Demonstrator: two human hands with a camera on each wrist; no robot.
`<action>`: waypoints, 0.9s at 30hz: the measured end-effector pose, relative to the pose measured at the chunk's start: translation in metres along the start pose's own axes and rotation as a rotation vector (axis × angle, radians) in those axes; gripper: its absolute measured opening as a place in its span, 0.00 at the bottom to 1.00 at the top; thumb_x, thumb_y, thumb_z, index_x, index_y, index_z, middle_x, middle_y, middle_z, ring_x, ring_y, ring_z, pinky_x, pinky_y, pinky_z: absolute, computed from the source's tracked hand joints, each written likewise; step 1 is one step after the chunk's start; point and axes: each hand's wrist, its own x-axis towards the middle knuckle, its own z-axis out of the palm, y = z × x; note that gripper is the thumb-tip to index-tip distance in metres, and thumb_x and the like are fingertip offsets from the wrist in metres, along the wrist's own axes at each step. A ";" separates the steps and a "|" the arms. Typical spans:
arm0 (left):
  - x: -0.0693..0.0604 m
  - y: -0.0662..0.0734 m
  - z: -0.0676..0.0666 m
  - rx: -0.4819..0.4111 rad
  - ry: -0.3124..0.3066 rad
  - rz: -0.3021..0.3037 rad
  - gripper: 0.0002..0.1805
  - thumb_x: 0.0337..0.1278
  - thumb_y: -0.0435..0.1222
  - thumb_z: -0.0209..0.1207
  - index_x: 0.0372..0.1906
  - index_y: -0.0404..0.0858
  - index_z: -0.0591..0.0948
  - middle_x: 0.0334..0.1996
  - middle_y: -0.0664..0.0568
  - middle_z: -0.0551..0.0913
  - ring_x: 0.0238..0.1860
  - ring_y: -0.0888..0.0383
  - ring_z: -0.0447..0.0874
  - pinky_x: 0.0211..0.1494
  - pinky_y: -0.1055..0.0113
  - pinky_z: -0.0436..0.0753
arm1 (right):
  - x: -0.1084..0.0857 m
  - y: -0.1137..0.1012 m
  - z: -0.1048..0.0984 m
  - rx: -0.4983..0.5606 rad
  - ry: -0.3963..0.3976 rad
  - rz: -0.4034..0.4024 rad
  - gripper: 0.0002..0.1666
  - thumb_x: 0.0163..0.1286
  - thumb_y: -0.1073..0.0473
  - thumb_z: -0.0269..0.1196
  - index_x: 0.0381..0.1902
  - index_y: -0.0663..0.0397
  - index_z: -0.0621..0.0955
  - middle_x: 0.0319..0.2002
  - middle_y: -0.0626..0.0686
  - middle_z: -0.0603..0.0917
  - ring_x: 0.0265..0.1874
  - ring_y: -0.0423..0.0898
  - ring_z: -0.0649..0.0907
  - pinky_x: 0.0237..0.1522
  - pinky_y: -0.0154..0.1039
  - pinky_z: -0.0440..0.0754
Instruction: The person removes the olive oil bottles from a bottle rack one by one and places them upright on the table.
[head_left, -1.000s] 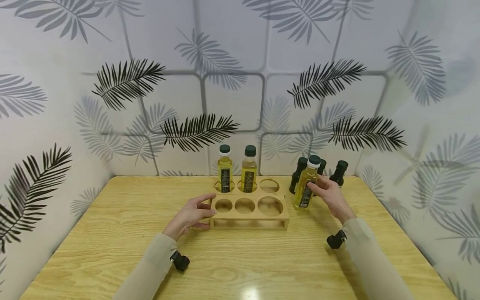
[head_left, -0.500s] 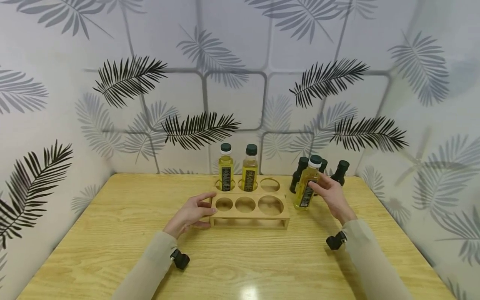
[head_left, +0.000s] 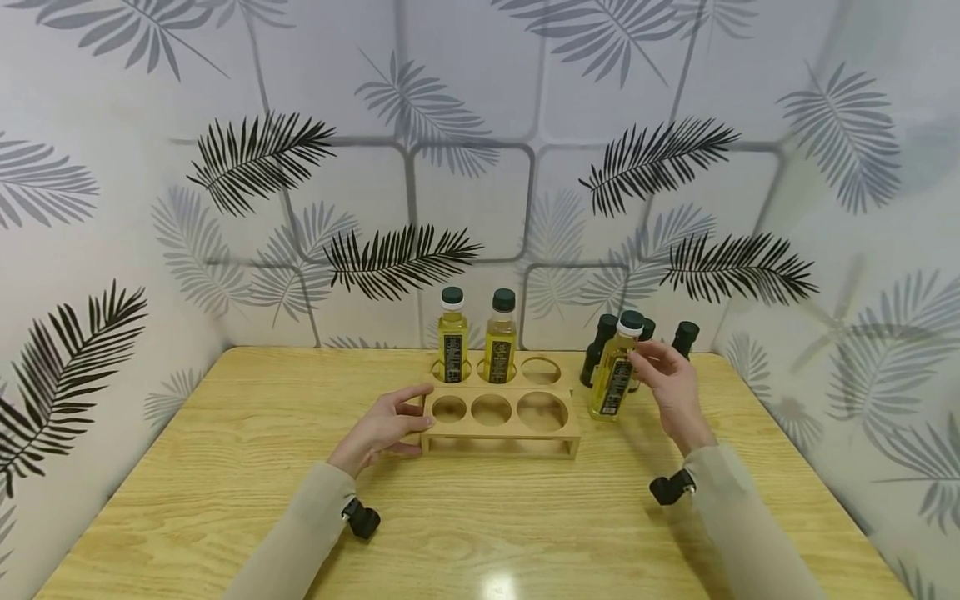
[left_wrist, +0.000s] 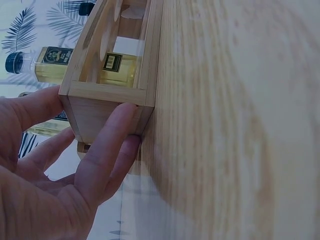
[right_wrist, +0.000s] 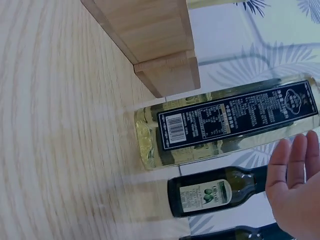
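My left hand [head_left: 382, 425] holds the left end of a two-tier wooden bottle rack [head_left: 498, 432], its fingers and thumb against the end panel [left_wrist: 97, 117]. Two yellow oil bottles with green caps, a left one [head_left: 453, 350] and a right one [head_left: 500, 350], stand in the rack's back row. A third yellow oil bottle [head_left: 617, 375] stands right of the rack, its label [right_wrist: 237, 115] fully visible. Close beside its upper part is my right hand [head_left: 669, 387], thumb and fingers loosely extended. In the right wrist view the fingertips [right_wrist: 300, 142] lie just off the bottle; the thumb is hidden.
Behind the third oil bottle are several dark green bottles, including a left one [head_left: 597, 350] and a right one [head_left: 686, 337]. One shows a pale olive oil label [right_wrist: 206, 195]. The rack's front holes [head_left: 491, 409] and back-right hole [head_left: 540, 370] hold no bottles.
My right thumb has come off the front of the third oil bottle and the hand has shifted slightly right. The bottle stays about where it was. My left hand keeps its place on the rack.
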 end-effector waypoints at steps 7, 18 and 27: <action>0.000 0.000 0.000 0.001 0.001 0.002 0.34 0.64 0.33 0.62 0.73 0.52 0.67 0.65 0.35 0.68 0.58 0.42 0.78 0.43 0.51 0.88 | -0.006 -0.005 0.005 0.049 0.141 -0.018 0.10 0.63 0.57 0.70 0.39 0.56 0.84 0.26 0.41 0.82 0.23 0.39 0.78 0.25 0.29 0.80; -0.002 0.002 0.000 0.003 -0.005 0.003 0.34 0.64 0.33 0.61 0.73 0.52 0.67 0.66 0.35 0.67 0.60 0.41 0.76 0.43 0.51 0.87 | -0.019 -0.012 0.024 0.004 0.090 -0.005 0.11 0.66 0.56 0.68 0.39 0.58 0.82 0.25 0.40 0.81 0.22 0.39 0.75 0.20 0.29 0.73; -0.003 0.001 0.000 0.001 -0.006 -0.002 0.34 0.64 0.33 0.62 0.73 0.52 0.67 0.66 0.35 0.67 0.58 0.42 0.78 0.44 0.50 0.87 | -0.026 -0.008 0.046 -0.023 -0.030 -0.046 0.14 0.67 0.54 0.67 0.42 0.60 0.82 0.25 0.42 0.83 0.24 0.41 0.79 0.25 0.34 0.79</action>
